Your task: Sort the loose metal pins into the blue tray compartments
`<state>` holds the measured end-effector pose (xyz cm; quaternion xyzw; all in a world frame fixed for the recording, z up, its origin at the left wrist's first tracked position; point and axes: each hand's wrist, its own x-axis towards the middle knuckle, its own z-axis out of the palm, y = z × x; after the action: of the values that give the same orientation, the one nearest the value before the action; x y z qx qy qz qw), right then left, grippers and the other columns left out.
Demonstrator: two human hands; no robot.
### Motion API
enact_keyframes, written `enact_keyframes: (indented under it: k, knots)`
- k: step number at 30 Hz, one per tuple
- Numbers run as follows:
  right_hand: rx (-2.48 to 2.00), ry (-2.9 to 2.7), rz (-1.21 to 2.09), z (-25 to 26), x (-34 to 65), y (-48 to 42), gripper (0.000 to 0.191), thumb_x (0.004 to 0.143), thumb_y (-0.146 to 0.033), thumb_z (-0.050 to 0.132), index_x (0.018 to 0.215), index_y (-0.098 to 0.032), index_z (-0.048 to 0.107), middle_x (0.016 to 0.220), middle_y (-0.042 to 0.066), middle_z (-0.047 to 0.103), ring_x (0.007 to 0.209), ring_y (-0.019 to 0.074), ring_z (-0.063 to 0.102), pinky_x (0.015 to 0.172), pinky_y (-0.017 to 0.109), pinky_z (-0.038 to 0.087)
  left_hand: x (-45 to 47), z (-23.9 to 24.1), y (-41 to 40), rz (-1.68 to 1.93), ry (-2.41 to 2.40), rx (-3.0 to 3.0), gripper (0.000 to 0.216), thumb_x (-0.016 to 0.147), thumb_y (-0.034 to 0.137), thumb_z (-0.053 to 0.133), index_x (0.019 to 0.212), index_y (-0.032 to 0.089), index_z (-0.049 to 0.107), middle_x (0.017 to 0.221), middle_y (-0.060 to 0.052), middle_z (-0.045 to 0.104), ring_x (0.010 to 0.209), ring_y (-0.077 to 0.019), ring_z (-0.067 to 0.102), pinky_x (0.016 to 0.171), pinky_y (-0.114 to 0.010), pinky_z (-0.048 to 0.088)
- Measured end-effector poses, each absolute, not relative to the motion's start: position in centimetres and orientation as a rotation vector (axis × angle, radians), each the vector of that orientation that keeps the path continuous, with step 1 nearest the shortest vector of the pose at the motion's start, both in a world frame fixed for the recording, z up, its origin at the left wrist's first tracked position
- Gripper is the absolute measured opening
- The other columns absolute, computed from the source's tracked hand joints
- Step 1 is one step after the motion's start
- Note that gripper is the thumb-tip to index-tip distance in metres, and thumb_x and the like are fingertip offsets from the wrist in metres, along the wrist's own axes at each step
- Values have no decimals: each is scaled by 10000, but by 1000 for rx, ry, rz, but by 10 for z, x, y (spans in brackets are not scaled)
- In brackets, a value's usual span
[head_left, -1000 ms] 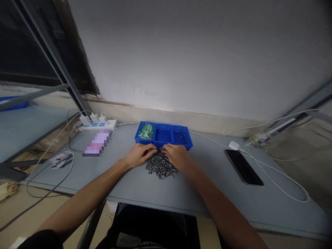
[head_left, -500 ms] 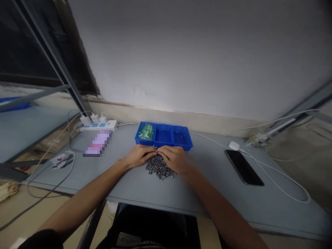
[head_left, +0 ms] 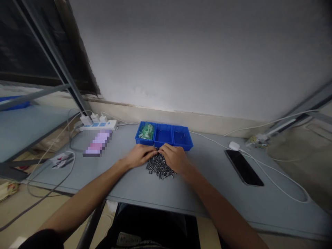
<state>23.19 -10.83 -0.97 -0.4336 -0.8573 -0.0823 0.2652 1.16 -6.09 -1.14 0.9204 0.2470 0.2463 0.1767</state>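
Left hand and right hand curve inward, fingertips pressed together over the heap of small metal pieces, apparently corralling it just below the blue divided tray; any pinch cannot be seen.

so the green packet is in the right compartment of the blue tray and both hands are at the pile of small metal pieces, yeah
Not quite: the head view shows the green packet in the left compartment of the blue tray, not the right. The rest stands: the left hand and right hand are both at the pile of small metal pieces.
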Motion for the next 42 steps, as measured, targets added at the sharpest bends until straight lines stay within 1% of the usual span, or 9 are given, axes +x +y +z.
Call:
enact_keyframes:
  k: [3, 6, 12, 15, 23, 26, 33, 38, 42]
  knots:
    - [-1128, -2341, -239, -9, 232, -109, 230, 1084, -268, 439, 1008, -190, 642, 935, 34, 694, 802, 137, 634, 681, 263, 384, 11, -10, -61, 686, 713, 2601, 328, 1070, 369, 415, 997, 189, 680, 825, -21, 689, 750, -148, 631, 711, -249, 429]
    - [-1136, -2327, -285, -9, 232, -109, 249, 1079, -227, 435, 944, -196, 643, 917, 21, 687, 764, 127, 620, 661, 268, 370, 12, -10, -61, 684, 727, 2601, 334, 1070, 381, 414, 1004, 186, 677, 814, -19, 685, 741, -147, 624, 713, -248, 430]
    - [-1165, -2212, -337, -10, 235, -105, 269, 1082, -282, 454, 918, -198, 650, 890, 9, 687, 732, 120, 613, 650, 267, 367, 12, -8, -62, 743, 771, 2573, 328, 1064, 388, 433, 1009, 180, 681, 798, -14, 689, 691, -133, 608, 673, -242, 414]
    - [-1137, -2145, -363, -10, 237, -104, 233, 1070, -279, 487, 935, -208, 663, 928, 6, 702, 749, 117, 624, 667, 260, 381, 12, -8, -62, 771, 784, 2545, 317, 1061, 384, 443, 1009, 180, 680, 774, -5, 680, 664, -125, 594, 663, -239, 413]
    - [-1034, -2135, -425, -13, 236, -105, 252, 1033, -116, 437, 882, -189, 625, 921, 26, 680, 737, 124, 601, 688, 261, 402, 11, -9, -62, 823, 765, 2507, 307, 1059, 371, 444, 959, 171, 654, 704, 13, 625, 616, -113, 547, 631, -235, 393]
    - [-1017, -2172, -392, -13, 234, -107, 254, 1045, -131, 432, 872, -183, 611, 894, 27, 668, 767, 128, 613, 701, 255, 413, 11, -9, -61, 802, 743, 2508, 313, 1061, 371, 434, 944, 169, 642, 715, 8, 615, 638, -120, 548, 641, -242, 396]
    - [-1070, -2272, -323, -13, 227, -109, 304, 1092, -276, 421, 887, -184, 626, 890, 26, 687, 782, 132, 630, 695, 261, 394, 14, -10, -64, 724, 660, 2525, 337, 1076, 359, 386, 928, 174, 626, 793, -16, 650, 740, -142, 589, 722, -261, 420]
    - [-1161, -2217, -332, -14, 224, -109, 339, 1088, -289, 431, 818, -192, 612, 772, 7, 661, 682, 133, 604, 634, 278, 354, 15, -12, -65, 746, 655, 2539, 318, 1074, 360, 396, 967, 179, 635, 821, -21, 659, 761, -147, 603, 735, -264, 426]
    - [-1108, -2170, -309, -11, 226, -109, 318, 1084, -267, 438, 846, -191, 636, 804, 11, 686, 727, 129, 630, 674, 259, 396, 15, -10, -64, 812, 694, 2540, 317, 1070, 370, 403, 972, 175, 633, 795, -20, 656, 730, -146, 607, 706, -259, 429]
